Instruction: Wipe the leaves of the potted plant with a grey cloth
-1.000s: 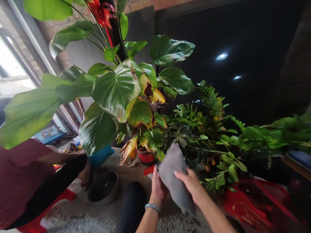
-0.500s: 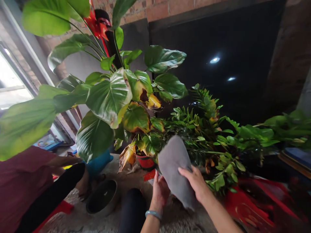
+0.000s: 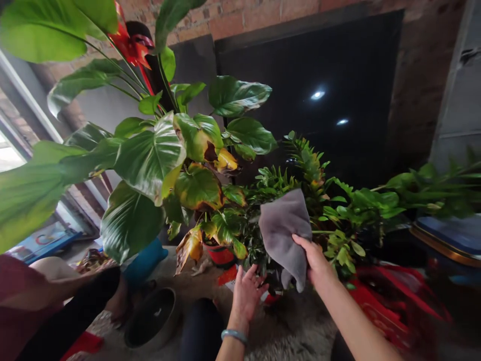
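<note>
A grey cloth hangs from my right hand, whose thumb presses on its front while the other fingers are behind it. My left hand, with a pale bangle at the wrist, is held palm up with fingers spread, and nothing lies in it. Just beyond my hands are the dark green leaves of a small plant. Left of that, a tall plant with big leaves, some yellow and browned, grows from a red pot.
A dark basin stands on the floor at lower left, beside a person in a maroon top. Red plastic bags lie at lower right, near a blue-lidded container. Behind the plants is a dark glossy panel.
My right hand has moved up and right with the cloth, away from my left hand. The left fingers have spread wider. The view has turned slightly right.
</note>
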